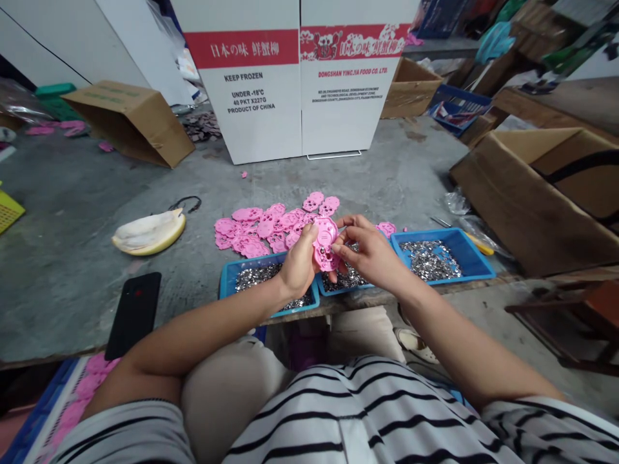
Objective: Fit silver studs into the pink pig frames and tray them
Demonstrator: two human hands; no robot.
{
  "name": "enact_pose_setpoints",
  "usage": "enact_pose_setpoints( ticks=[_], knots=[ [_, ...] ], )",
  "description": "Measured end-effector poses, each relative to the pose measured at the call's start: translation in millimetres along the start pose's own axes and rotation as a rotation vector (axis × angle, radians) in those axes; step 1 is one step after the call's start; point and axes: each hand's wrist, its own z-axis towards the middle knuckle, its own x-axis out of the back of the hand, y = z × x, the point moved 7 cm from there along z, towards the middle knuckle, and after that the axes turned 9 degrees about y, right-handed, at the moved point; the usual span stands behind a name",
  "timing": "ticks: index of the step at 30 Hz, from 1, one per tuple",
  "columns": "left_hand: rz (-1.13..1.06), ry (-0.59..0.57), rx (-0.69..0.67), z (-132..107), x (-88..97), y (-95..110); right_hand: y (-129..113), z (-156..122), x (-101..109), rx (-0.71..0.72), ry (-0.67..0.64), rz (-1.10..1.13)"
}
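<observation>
My left hand (297,261) grips a pink plastic piece (325,243) from its left side, fingers wrapped round it. Pressed to the right side of that same piece is my right hand (370,251), its fingertips pinched together on it. Both hands hover over three blue trays (471,254) of small shiny metal bits at the near edge of the grey table (87,270). Just beyond the hands lies a pile of pink pieces (271,229).
A black phone (134,312) lies at the near left beside a pale peel (149,233). White cartons (300,84) stand at the back. Brown cardboard boxes (536,193) sit right and back left. More pink pieces fill a crate (72,399) at my lower left.
</observation>
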Motion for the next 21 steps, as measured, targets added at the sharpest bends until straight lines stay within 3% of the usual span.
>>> enact_pose_setpoints(
  ticks=[11,21],
  knots=[
    [-0.015,0.022,-0.028,-0.8,2.4,1.0,1.0,-1.5,-2.0,-0.079,-0.058,0.147],
    [-0.034,0.034,-0.04,-1.6,4.3,1.9,0.5,-0.8,-1.1,-0.064,-0.022,0.096]
  ],
)
